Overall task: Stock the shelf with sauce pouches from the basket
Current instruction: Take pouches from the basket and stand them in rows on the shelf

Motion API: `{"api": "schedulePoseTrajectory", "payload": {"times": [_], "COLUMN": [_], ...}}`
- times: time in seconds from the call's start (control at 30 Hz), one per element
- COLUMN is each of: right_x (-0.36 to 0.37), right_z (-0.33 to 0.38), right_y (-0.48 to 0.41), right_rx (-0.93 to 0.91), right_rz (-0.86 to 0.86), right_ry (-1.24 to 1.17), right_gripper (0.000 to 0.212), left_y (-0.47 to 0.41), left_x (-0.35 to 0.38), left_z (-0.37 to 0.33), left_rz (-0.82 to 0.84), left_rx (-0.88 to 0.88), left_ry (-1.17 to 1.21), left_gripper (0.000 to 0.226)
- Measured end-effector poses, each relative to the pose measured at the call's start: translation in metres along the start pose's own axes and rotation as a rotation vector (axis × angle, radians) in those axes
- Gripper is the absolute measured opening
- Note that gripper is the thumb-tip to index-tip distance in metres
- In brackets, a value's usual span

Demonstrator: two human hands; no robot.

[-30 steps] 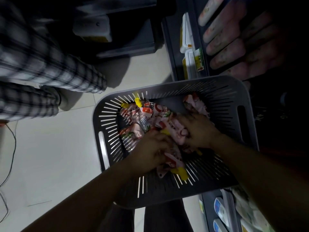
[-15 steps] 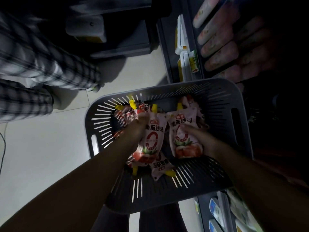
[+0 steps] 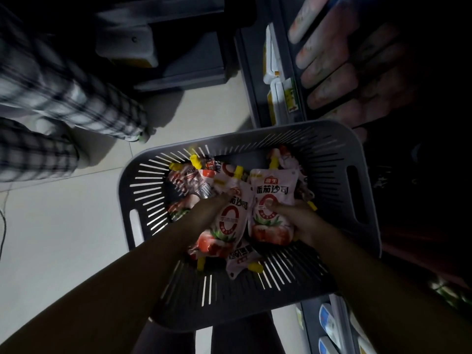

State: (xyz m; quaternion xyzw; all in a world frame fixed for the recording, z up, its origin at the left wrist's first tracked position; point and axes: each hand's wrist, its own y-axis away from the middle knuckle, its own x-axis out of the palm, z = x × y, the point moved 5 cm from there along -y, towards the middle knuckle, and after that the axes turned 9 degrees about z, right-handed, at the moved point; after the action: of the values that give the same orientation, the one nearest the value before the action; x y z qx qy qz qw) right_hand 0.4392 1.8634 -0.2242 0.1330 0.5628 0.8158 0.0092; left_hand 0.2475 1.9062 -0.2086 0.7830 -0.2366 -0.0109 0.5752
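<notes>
The left hand [image 3: 215, 204] holds one tomato sauce pouch [image 3: 229, 221] and the right hand [image 3: 300, 222] holds another pouch [image 3: 272, 200], both over the pile [image 3: 194, 180] in the middle of the grey basket [image 3: 255, 135], and a loose grip could let a slippery one fall back in.

basket [image 3: 255, 135]: grey, slotted
left hand [image 3: 220, 201]: holds left pouch [image 3: 229, 223] over basket middle
right hand [image 3: 300, 221]: holds right pouch [image 3: 272, 198], just beside

Lighting poor. Pale tiled floor [image 3: 63, 238], joints visible. Grey shelf [image 3: 252, 93] along the floor's right edge, largely in shadow. Dark grey unit [image 3: 184, 67] at its top edge.
</notes>
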Motion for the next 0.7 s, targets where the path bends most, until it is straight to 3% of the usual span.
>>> {"api": "schedulePoseTrajectory", "payload": {"times": [0.2, 0.33, 0.43, 0.57, 0.7], "right_x": [-0.004, 0.005, 0.013, 0.023, 0.038], "right_z": [0.018, 0.032, 0.045, 0.065, 0.086], "right_y": [0.027, 0.050, 0.079, 0.117, 0.162], "right_rx": [-0.055, -0.086, -0.131, -0.229, -0.352], "right_rz": [0.057, 0.144, 0.188, 0.174, 0.223], "right_ry": [0.024, 0.064, 0.084, 0.040, -0.032], "right_gripper": [0.017, 0.018, 0.016, 0.013, 0.019], "left_y": [0.023, 0.042, 0.070, 0.107, 0.148], "left_x": [0.004, 0.006, 0.013, 0.029, 0.036], "left_z": [-0.010, -0.023, -0.035, -0.059, -0.088], "left_rz": [-0.065, -0.099, -0.138, -0.054, -0.081], "left_rx": [0.060, 0.118, 0.173, 0.237, 0.314], "left_ry": [0.046, 0.085, 0.163, 0.249, 0.255], "left_gripper": [0.044, 0.026, 0.044, 0.046, 0.048]}}
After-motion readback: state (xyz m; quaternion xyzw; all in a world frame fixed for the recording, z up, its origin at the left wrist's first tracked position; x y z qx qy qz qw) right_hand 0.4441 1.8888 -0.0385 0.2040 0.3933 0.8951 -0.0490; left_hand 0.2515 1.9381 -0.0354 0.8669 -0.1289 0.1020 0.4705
